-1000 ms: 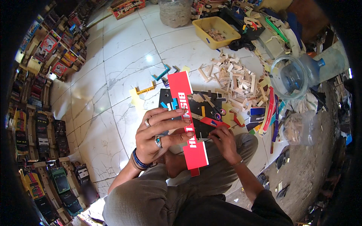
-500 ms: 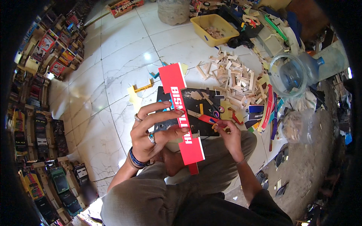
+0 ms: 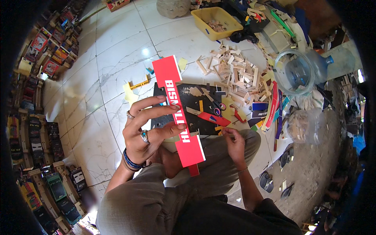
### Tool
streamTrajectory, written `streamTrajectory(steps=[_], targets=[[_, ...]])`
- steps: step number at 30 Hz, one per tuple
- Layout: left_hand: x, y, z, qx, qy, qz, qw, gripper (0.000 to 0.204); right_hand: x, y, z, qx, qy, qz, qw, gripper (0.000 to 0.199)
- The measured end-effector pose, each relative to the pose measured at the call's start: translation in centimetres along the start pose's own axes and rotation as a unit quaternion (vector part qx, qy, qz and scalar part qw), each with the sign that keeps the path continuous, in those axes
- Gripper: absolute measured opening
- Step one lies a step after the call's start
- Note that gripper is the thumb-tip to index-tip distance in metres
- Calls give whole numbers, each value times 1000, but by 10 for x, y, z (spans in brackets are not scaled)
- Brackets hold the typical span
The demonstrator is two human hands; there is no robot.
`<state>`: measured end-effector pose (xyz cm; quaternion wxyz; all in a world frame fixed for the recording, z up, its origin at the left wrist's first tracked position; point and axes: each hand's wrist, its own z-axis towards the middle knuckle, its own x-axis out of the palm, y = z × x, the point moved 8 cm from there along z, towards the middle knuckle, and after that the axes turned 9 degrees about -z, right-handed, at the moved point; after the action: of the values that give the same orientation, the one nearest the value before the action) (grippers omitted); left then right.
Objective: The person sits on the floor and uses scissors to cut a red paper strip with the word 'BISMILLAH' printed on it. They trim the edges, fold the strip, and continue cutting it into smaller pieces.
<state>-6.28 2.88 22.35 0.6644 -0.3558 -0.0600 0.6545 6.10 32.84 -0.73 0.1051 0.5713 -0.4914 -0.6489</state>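
Observation:
My left hand (image 3: pixel 147 127) grips a long red cut-out panel (image 3: pixel 187 150) with white lettering and wider ends, thumb and fingers across its narrow middle. The panel is held tilted above a black board (image 3: pixel 156 117) on the floor. A cutter knife (image 3: pixel 213 119) with a red and blue handle lies on the board, its blade toward the panel. Just below the handle's end is my right hand (image 3: pixel 236 148), its thumb and fingers drawn together. Whether a small thing sits between those fingertips, I cannot make out. Scissors (image 3: pixel 216 108) with purple-ringed handles rest beside the knife.
Beyond the board lies a heap of small wooden pieces (image 3: pixel 241 72), with a yellow basin (image 3: pixel 213 33) behind it. Coloured strips (image 3: pixel 273 105) and a clear water bottle (image 3: pixel 299 72) are to the right. Decorated boxes (image 3: pixel 37 147) line the left. Yellow scraps (image 3: pixel 131 94) lie on the tiles.
My right hand has come away from the cutter knife's handle, which now lies on the board. The red panel remains in my left hand. The whole view has shifted slightly.

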Motion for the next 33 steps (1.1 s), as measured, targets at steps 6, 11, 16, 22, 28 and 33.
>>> streamTrajectory(steps=[6, 11, 16, 22, 28, 33], targets=[[0, 0, 0, -7, 10, 3, 1000, 19, 2, -2, -4, -9, 34, -21, 999, 22], [0, 1, -1, -4, 13, 7, 1000, 20, -2, -3, -4, 25, 70, -28, 997, 23], [1, 2, -2, -5, 5, 3, 1000, 20, -3, 0, 3, -15, 93, -32, 995, 26], [-1, 3, -3, -8, 8, 4, 1000, 20, 6, -20, 4, 93, 148, 61, 983, 29], [0, 2, -2, -5, 5, 7, 1000, 18, 7, -13, 3, 48, 78, 42, 995, 28], [2, 2, -1, 2, 10, 7, 1000, 17, 9, -20, -5, 114, 54, 66, 990, 29]])
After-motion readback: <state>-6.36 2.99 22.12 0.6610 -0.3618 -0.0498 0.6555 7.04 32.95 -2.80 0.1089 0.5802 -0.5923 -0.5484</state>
